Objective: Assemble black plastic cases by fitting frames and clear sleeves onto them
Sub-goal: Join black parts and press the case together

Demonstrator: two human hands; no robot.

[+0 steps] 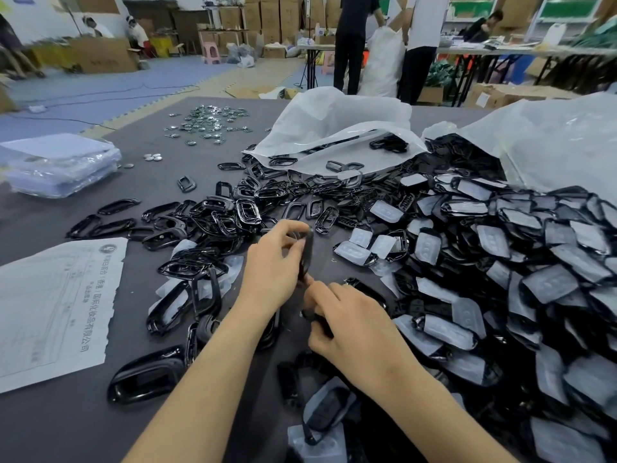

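While two hands grip one case, two bags, one sheet.

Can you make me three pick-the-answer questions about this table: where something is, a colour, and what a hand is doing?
1. Where does the printed paper lie? A. left of the left hand B. on a white bag C. on the floor
2. What colour are the loose frames? A. red B. black C. yellow
3. What is the left hand doing? A. lying flat B. gripping a black case C. waving
Answers: 1 A, it lies left of that arm; 2 B, all shine black; 3 B, fingers curl round it.
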